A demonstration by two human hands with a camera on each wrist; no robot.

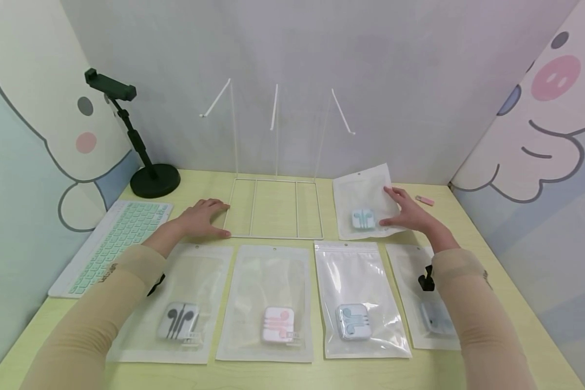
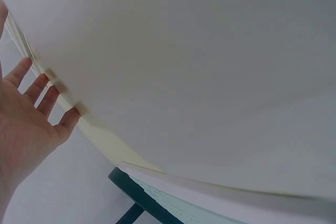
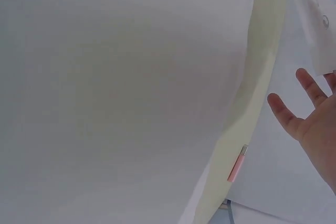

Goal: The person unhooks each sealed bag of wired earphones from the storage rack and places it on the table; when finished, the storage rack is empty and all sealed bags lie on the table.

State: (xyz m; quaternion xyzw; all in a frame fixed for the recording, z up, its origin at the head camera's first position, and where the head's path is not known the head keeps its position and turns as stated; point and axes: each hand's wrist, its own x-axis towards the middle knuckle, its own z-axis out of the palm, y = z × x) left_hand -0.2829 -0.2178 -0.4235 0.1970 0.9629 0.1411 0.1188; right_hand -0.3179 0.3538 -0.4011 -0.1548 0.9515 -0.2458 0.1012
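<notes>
At the back right, my right hand (image 1: 409,210) holds a white zip bag (image 1: 358,189) by its right edge, with the bag tilted. Inside it shows a boxed pair of light-blue earphones (image 1: 363,219). The right wrist view shows part of this bag (image 3: 313,30) beside the fingertips, two fingers spread; the thumb is hidden there. My left hand (image 1: 202,218) rests at the left side of a white wire display rack (image 1: 273,237), fingertips and thumb at its base wire. Three bare hooks stick out from the rack's uprights. In the left wrist view, the left fingers (image 2: 48,100) are spread.
Along the front lie more bags: one with black earphones (image 1: 214,281), one with pink (image 1: 273,276), one with blue (image 1: 348,276), and one (image 1: 404,260) partly under the right forearm. A keyboard (image 1: 112,244), black phone stand (image 1: 155,180) and pink USB stick (image 1: 425,201) are around.
</notes>
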